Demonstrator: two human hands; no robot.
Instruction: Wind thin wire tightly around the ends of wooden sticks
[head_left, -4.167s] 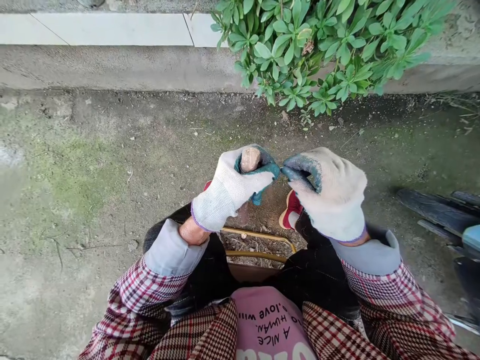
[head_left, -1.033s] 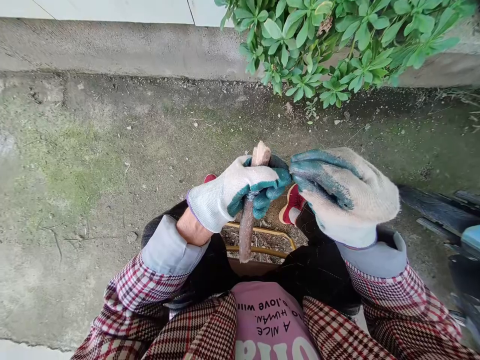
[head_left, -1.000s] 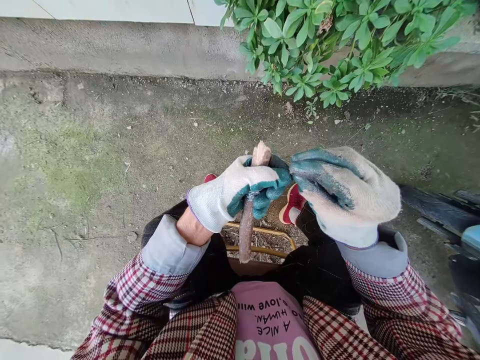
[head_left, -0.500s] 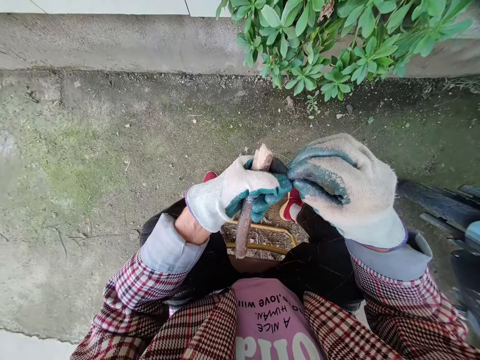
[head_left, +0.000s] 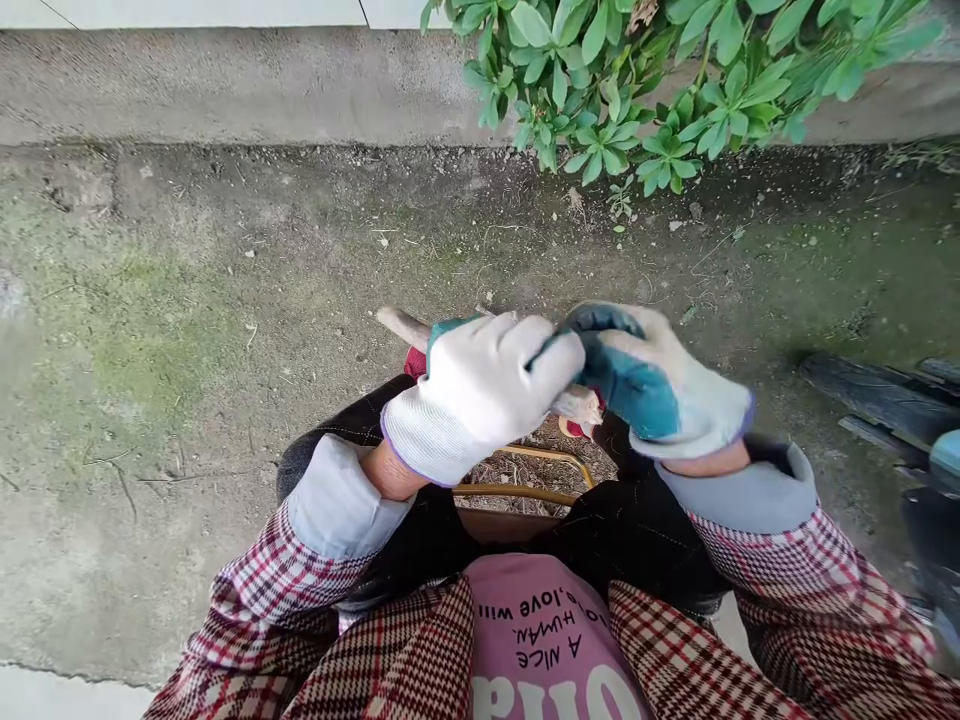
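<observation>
My left hand (head_left: 495, 375), in a white glove with a green coated palm, is closed around a short brown stick (head_left: 405, 327). The stick lies aslant: one end sticks out past the glove at the left, and its pale broken end shows by the fingers at the right. Its middle is hidden under my hand. My right hand (head_left: 645, 375), gloved alike, has its fingers curled against the left fingertips. Whatever the right fingers pinch is hidden between the two gloves.
Below the hands is a yellow metal frame (head_left: 544, 495) between my knees, over ground strewn with dry bits. A leafy green shrub (head_left: 622, 90) overhangs from a concrete wall base (head_left: 247, 88). A dark wheel (head_left: 862, 400) stands at the right on mossy bare soil (head_left: 150, 340).
My left hand has rolled over, back upward, turning the stick from nearly upright in view to slanting left to right. My right hand has rotated and moved slightly left and down.
</observation>
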